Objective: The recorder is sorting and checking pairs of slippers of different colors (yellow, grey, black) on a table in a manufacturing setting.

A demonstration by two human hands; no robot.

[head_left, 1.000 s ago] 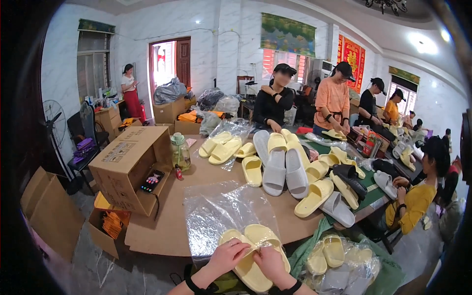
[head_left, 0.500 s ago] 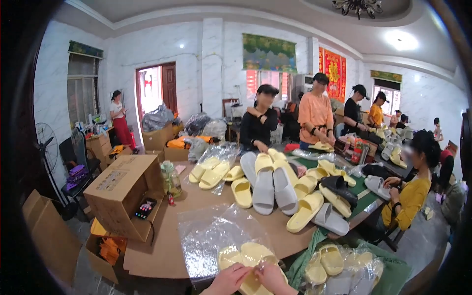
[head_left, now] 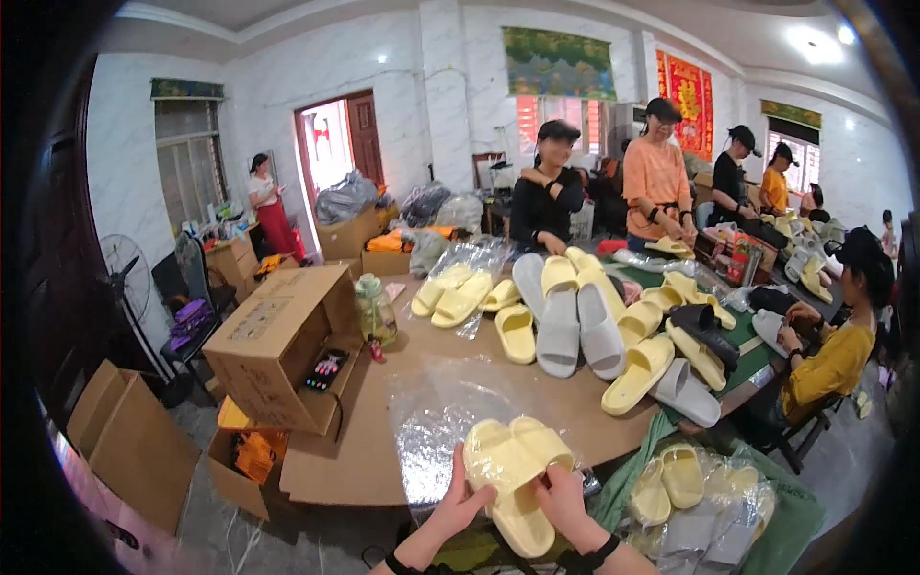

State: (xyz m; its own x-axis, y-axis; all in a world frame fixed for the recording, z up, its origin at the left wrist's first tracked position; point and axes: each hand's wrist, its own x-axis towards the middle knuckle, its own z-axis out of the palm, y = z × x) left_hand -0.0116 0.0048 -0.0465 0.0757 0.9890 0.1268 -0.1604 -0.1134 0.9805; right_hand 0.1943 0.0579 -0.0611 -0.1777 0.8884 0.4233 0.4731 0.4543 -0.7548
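Note:
A pair of pale yellow slide slippers [head_left: 525, 525] is held between my two hands at the near edge of the table. My left hand [head_left: 462, 500] grips their left side, thumb on top. On the right, my right hand [head_left: 562, 491] closes round the other slipper by its strap opening. A clear plastic bag [head_left: 422, 422] spreads flat beyond and left of the slippers. Whether their far ends are inside the bag or over it, I cannot tell. Black bands circle both wrists.
Yellow and grey slippers [head_left: 559, 340] are heaped on the cardboard-covered table [head_left: 331, 479]. An open carton [head_left: 278, 350] and a glass jar [head_left: 376, 311] stand left. Bagged slippers [head_left: 682, 476] sit in a green sack at lower right. Several people work around the tables, one in yellow [head_left: 832, 369].
The slippers have come up and show more fully. My hands, close together at the bag before, are now apart on either side of the pair. The whole view has shifted.

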